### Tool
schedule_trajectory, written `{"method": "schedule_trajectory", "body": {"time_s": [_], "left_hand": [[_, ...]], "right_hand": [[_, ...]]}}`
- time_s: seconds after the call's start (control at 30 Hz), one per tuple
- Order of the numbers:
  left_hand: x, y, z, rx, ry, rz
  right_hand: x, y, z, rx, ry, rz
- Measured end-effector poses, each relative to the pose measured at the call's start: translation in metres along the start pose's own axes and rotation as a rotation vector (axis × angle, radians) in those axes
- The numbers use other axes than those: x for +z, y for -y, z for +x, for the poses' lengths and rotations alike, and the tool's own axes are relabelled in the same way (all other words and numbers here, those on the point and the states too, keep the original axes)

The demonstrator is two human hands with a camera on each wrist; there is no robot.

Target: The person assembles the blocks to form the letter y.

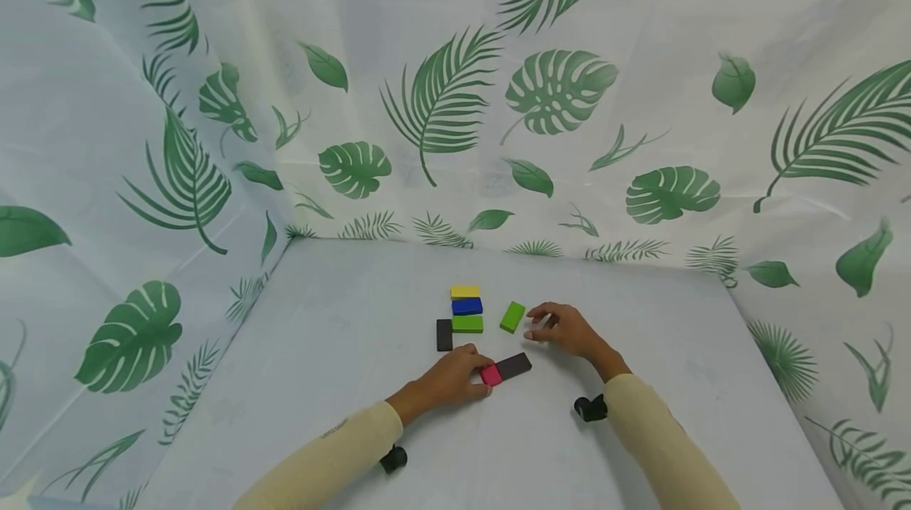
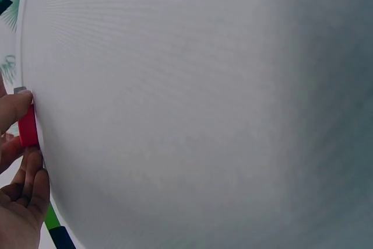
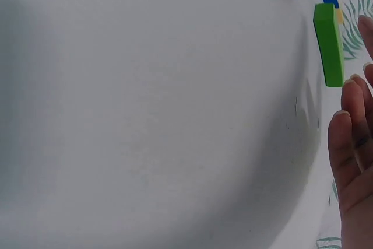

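My left hand (image 1: 450, 377) pinches a small red block (image 1: 490, 375) between thumb and fingers, low over the table. A dark block (image 1: 514, 366) lies end-on against the red one, pointing up to the right. In the left wrist view the red block (image 2: 27, 127) shows between the thumb and the fingertips. My right hand (image 1: 568, 330) hovers with loosely bent fingers just right of a tilted green block (image 1: 512, 317). The right wrist view has that green block (image 3: 331, 48) a little beyond the fingertips, with nothing in the fingers.
Behind my left hand, a yellow block (image 1: 466, 291), a blue block (image 1: 466, 306) and another green block (image 1: 467, 324) lie stacked row by row on the white table (image 1: 342, 320). A black block (image 1: 444, 334) stands beside the green one. Leaf-printed cloth (image 1: 455, 202) encloses the table.
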State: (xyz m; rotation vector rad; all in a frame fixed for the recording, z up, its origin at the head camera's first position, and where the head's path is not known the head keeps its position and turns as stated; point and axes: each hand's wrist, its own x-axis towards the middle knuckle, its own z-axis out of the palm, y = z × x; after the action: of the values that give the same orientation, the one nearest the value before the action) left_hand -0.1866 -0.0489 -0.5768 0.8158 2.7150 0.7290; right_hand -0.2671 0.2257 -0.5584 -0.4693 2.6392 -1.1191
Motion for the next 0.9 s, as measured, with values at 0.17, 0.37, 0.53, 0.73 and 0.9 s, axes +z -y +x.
{"method": "schedule_trajectory", "body": {"time_s": [0.17, 0.37, 0.53, 0.73, 0.9], "left_hand": [[-0.002, -0.001, 0.0, 0.001, 0.005, -0.001], [-0.004, -0.002, -0.001, -0.011, 0.015, -0.008], [-0.005, -0.003, -0.001, -0.012, 0.016, -0.008], [-0.005, -0.003, -0.001, -0.01, 0.017, -0.008], [-0.003, -0.003, 0.0, -0.005, 0.008, -0.006]], "right_hand": [[-0.002, 0.0, 0.01, 0.012, -0.024, -0.021], [0.003, 0.001, 0.019, 0.035, -0.025, -0.01], [0.009, 0.002, 0.025, 0.044, -0.009, -0.001], [0.016, 0.004, 0.028, 0.072, -0.011, -0.035], [0.017, 0.006, 0.029, 0.064, -0.006, -0.086]]}}
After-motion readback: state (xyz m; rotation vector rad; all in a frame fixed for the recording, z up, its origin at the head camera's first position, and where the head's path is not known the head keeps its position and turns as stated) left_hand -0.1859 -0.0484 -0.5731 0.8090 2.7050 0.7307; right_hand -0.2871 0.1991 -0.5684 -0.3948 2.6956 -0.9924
